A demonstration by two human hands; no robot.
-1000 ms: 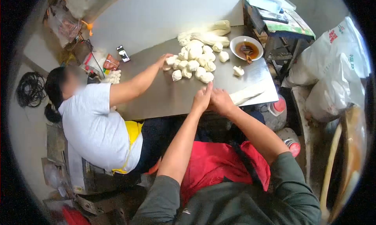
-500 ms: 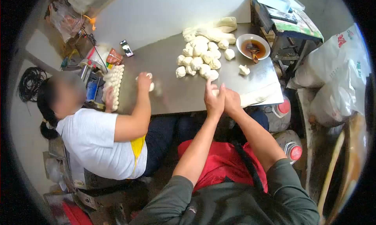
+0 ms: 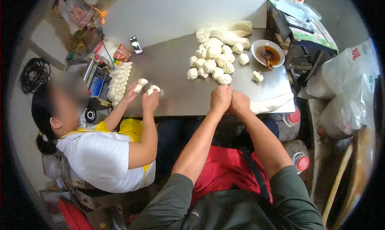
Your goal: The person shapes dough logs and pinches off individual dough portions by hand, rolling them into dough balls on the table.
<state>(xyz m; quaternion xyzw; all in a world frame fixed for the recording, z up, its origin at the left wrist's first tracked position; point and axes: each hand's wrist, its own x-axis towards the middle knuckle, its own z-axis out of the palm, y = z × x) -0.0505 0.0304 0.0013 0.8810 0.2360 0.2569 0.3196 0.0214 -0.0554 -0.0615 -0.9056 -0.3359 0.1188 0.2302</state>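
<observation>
So the long dough strip lies just right of the right hand, on the near edge of the worktop, long axis running roughly left to right, and the right hand's clearly nearer to it. The dough balls are piled just far of the left hand. Both forearms reach out and converge, hands touching, fingers curled inward, but honestly can't tell if they're gripping anything in there

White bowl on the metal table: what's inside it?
The white bowl holds brown liquid and a utensil, perhaps a spoon, reaching its near rim. The bottom cannot be seen: the liquid covers it.
</observation>
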